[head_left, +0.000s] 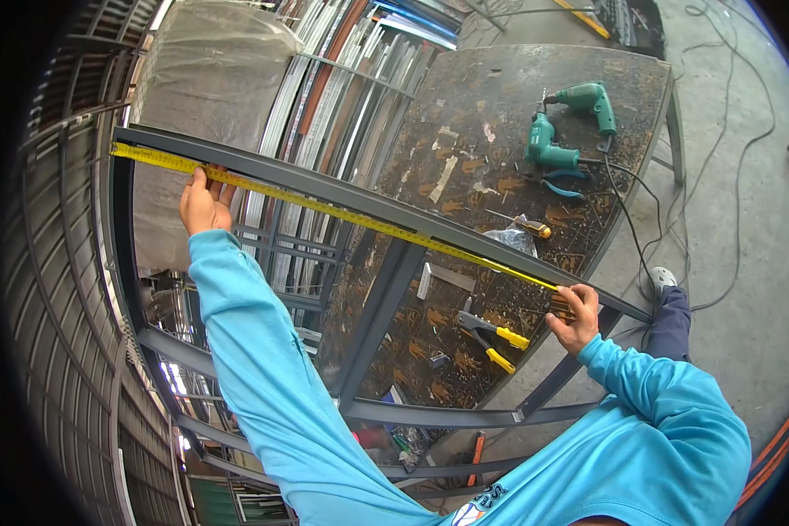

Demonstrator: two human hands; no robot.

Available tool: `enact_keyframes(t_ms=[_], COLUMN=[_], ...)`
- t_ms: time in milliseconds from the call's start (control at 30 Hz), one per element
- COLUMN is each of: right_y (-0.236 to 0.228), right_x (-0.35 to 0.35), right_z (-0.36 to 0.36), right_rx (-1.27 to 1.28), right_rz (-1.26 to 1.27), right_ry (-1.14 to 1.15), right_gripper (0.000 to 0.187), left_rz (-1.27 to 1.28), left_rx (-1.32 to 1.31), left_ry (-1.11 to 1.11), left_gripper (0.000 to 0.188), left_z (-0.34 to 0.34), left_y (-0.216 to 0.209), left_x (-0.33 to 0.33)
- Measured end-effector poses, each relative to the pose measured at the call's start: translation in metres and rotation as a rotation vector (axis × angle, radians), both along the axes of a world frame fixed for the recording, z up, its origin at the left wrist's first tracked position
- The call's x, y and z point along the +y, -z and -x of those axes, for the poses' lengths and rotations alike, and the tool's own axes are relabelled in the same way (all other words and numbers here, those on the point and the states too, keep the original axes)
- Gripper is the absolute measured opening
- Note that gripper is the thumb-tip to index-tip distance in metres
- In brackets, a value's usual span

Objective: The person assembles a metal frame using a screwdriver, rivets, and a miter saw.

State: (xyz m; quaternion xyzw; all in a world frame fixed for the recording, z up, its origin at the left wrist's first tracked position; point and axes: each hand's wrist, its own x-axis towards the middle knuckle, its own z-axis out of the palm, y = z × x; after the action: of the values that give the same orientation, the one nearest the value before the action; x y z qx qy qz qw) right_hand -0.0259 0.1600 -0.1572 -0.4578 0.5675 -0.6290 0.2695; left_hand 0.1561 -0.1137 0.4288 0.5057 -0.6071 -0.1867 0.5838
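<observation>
A yellow tape measure blade (342, 213) is stretched along the far bar of a dark grey metal frame (324, 180), from its left corner toward the right. My left hand (206, 203) pinches the blade near the left end, fingertips against the bar. My right hand (577, 317) has its bent fingers closed on the blade near the right end of the bar; the tape's case cannot be made out there. The frame, with a crossbar (381, 320) near its middle, lies partly over a worn, stained worktable (465, 88).
Two green power drills (594, 105), blue-handled pliers (563, 187), a screwdriver (532, 226) and a yellow-handled hand riveter (493, 337) lie on the table. Long metal profiles (324, 96) stack behind it. Cables (738, 175) trail across the floor at right. Metal shutters (61, 263) stand at left.
</observation>
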Motion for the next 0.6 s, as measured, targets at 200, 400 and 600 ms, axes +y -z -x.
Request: enact_keyframes(t_ms=[200,400,600], right_y=[0.003,0.003,0.003], right_x=[0.001,0.0,0.0], right_z=[-0.001,-0.003,-0.008], right_rx=[0.012,0.006,-0.013], right_rz=[-0.002,0.016,0.02], right_ry=[-0.009,0.019,0.049], right_gripper=[0.062,0.062,0.061], left_rz=[-0.011,-0.021,-0.03], left_rx=[0.004,-0.015,-0.016], left_ry=[0.016,0.025,0.032], left_gripper=[0.032,0.033,0.033], left_z=[0.001,-0.003,-0.009], left_y=[0.0,-0.004,-0.005], left_x=[0.003,0.0,-0.006])
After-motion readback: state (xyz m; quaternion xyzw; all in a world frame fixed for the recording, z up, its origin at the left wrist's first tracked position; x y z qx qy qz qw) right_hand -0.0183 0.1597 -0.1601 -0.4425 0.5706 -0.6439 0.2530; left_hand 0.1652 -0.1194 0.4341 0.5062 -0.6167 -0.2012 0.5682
